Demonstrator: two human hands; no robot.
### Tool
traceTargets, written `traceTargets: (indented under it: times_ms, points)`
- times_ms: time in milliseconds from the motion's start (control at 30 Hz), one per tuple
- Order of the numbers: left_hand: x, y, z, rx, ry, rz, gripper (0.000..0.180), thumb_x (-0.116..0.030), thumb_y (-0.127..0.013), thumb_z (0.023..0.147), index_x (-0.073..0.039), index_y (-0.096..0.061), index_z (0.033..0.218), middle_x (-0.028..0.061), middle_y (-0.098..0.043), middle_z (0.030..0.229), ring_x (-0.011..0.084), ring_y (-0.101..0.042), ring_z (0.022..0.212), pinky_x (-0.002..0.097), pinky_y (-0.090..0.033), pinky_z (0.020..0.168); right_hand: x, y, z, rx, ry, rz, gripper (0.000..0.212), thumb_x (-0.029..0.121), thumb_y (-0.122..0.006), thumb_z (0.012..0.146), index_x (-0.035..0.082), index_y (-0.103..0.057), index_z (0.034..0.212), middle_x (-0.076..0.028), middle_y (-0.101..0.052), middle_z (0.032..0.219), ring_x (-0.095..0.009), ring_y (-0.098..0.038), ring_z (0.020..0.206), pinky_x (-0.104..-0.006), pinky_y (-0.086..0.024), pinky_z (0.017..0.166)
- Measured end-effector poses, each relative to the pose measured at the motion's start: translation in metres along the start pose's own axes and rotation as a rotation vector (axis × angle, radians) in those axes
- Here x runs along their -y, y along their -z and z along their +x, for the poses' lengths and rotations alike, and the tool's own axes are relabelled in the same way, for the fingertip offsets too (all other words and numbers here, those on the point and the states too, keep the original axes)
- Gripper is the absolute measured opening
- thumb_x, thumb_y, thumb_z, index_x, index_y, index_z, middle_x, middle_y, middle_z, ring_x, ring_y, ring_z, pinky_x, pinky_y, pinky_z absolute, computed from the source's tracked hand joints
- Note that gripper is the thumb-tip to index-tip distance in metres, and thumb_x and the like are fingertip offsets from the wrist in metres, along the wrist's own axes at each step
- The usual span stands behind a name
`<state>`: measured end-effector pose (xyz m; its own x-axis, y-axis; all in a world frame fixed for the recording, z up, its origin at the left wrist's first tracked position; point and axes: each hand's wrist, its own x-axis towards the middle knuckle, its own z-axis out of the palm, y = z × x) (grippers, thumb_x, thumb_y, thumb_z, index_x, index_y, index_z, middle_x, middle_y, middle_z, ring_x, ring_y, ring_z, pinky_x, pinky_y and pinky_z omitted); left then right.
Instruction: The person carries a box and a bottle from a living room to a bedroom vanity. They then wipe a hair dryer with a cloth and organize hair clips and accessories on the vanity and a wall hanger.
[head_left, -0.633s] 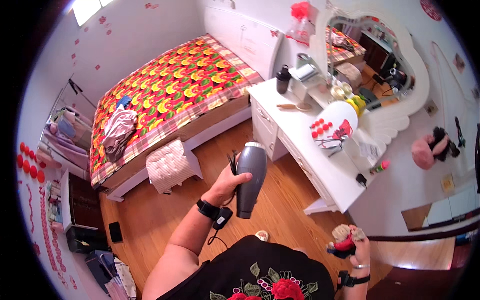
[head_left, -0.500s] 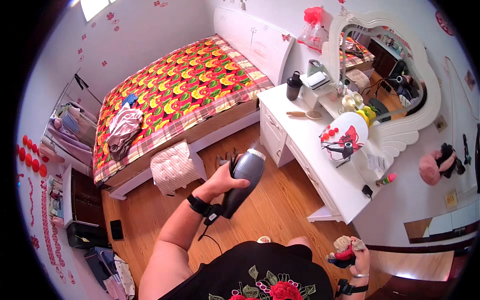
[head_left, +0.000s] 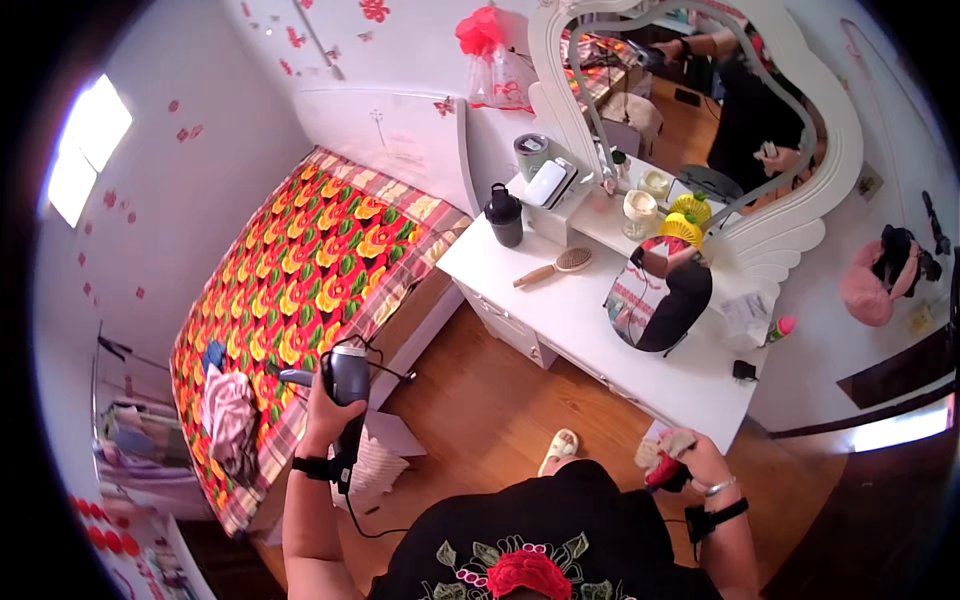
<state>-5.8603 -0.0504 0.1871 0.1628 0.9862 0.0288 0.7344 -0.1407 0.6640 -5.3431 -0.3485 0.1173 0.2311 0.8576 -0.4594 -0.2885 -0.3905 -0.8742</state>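
Note:
A dark grey hair dryer (head_left: 349, 382) is in my left hand (head_left: 327, 412), my fingers wrapped round its barrel. Its silvery end points up and away from me, and its handle sticks out to the left. A black cord loops past it, with a plug beside the barrel. In my right hand (head_left: 706, 462), by the near edge of the dressing table, is a small soft bundle (head_left: 660, 458) in beige, red and dark colours. My fingers close round it and hide part of it; its exact kind is unclear.
The white dressing table (head_left: 575, 312) carries a wooden hairbrush (head_left: 556, 267), a black shaker bottle (head_left: 504, 217), a small round mirror (head_left: 650, 310) and a large framed mirror (head_left: 845, 130). Left of it stands a bed (head_left: 330, 250) with a flowered cover. A striped stool (head_left: 375, 465) sits beside the bed.
My view has turned towards the dressing table. My left hand has swung left with the hair dryer, now in front of the bed's edge. The bundle is still in my right hand, nearer the table.

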Motion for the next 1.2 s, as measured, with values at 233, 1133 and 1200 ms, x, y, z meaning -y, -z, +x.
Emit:
traceTargets:
  times_ms: [233,1133,1200]
  points:
    - [0.086,0.070,0.134,-0.232,0.104,-0.153,0.084,-0.010,-0.085,0.061,0.003,-0.041,0.132,0.0137,-0.058,0.115,0.0233,-0.058,0.101,0.0348,-0.046,0.092,0.041,-0.074,0.077,-0.027,-0.020,0.042,0.027,-0.005,-0.060,0.081,-0.003,-0.062,0.108,-0.007,-0.064,0.107,-0.014,-0.060,0.095,-0.0281,-0.048,0.089]
    - [0.496,0.056,0.510,0.084,0.009,0.156,0.084,-0.010,-0.073,0.070,0.000,-0.030,0.141,0.0225,-0.048,0.124,0.0334,-0.051,0.112,0.0398,-0.046,0.092,0.053,-0.369,0.159,-0.478,-0.022,0.066,0.037,0.004,-0.063,0.081,-0.004,-0.058,0.116,-0.009,-0.065,0.108,-0.017,-0.062,0.097,-0.0299,-0.048,0.089]
    - [0.471,0.001,0.484,0.230,0.016,0.014,0.069,-0.011,-0.073,0.071,0.002,-0.042,0.131,0.0199,-0.056,0.117,0.0339,-0.054,0.108,0.0406,-0.046,0.091,0.046,-0.370,0.147,-0.518,-0.065,-0.074,0.035,0.007,-0.065,0.080,-0.004,-0.060,0.113,-0.008,-0.066,0.102,-0.015,-0.062,0.093,-0.0276,-0.048,0.085]
